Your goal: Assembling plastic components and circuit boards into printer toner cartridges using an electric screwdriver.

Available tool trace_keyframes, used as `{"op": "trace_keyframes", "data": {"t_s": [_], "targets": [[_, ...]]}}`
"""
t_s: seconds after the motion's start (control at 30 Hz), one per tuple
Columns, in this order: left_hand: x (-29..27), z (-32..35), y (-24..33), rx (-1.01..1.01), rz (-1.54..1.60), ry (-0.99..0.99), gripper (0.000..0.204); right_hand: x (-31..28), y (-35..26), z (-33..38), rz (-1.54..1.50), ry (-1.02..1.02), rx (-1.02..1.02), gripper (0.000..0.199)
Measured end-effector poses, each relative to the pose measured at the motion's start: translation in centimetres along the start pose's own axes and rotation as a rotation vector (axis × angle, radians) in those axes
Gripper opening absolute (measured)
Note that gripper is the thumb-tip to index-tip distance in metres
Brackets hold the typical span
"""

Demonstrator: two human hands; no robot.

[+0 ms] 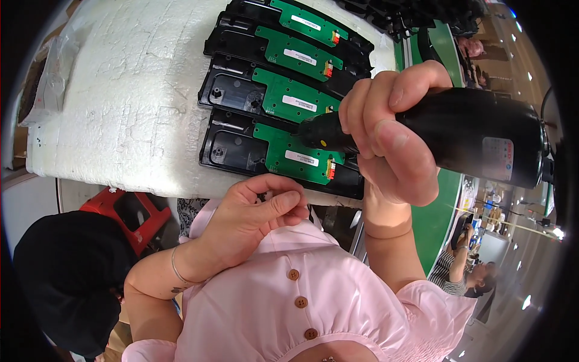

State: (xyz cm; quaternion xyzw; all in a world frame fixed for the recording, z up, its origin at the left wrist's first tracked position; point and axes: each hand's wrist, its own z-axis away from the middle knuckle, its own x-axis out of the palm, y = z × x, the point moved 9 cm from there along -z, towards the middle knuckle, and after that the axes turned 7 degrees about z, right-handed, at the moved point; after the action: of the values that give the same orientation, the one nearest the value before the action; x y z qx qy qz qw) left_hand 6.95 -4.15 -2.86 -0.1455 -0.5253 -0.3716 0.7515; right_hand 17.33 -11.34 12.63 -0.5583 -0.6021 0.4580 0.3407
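My right hand (pixel 398 136) is wrapped round a black electric screwdriver (pixel 476 130). The tool lies nearly level, its tip pointing left at the upper part of the nearest green circuit board (pixel 277 158). Whether the bit touches a screw there is hard to see. That board sits in a black plastic housing (pixel 226 148), the nearest of several alike laid in a row. Close to the table's front edge, my left hand (pixel 262 208) is closed with its thumb against curled fingers. What it may hold is hidden.
White foam (pixel 120 102) covers the work surface beneath the housings. A clear plastic bag (pixel 57 75) lies at the far left. Below it are a red stool (pixel 142 217) and a person in black headwear (pixel 72 277). A green bench (pixel 449 217) runs along the right, with another person (pixel 461 271) beyond.
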Motion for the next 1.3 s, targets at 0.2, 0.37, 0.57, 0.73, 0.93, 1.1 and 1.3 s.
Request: {"op": "trace_keyframes", "data": {"t_s": [0.2, 0.37, 0.57, 0.73, 0.93, 1.1, 1.3], "targets": [[-0.1, -0.5, 0.3, 0.011, 0.149, 0.002, 0.017, -0.6, -4.8, 0.9, -0.258, -0.233, -0.269, 0.032], [0.2, -0.5, 0.5, 0.020, 0.199, -0.041, 0.017, 0.5, -8.3, 2.4, -0.647, -0.422, -0.310, 0.031], [0.3, -0.8, 0.3, 0.006, 0.245, -0.059, 0.016, -0.2, -7.9, 2.9, -0.417, -0.204, -0.303, 0.029], [0.0, -0.8, 0.2, 0.007, 0.317, -0.065, 0.015, 0.3, -7.3, 2.8, -0.393, -0.185, -0.293, 0.029], [0.1, -0.4, 0.9, 0.045, 0.257, -0.027, 0.014, 0.1, -7.6, 2.8, -0.427, -0.173, -0.297, 0.028], [0.0, -0.5, 0.7, 0.006, 0.274, -0.112, 0.015, 0.3, -7.2, 2.8, -0.444, -0.135, -0.293, 0.029], [2.0, -0.5, 1.1, 0.065, 0.209, -0.114, 0.035, 1.3, -5.6, 1.4, -0.363, -0.207, -0.228, 0.032]]}}
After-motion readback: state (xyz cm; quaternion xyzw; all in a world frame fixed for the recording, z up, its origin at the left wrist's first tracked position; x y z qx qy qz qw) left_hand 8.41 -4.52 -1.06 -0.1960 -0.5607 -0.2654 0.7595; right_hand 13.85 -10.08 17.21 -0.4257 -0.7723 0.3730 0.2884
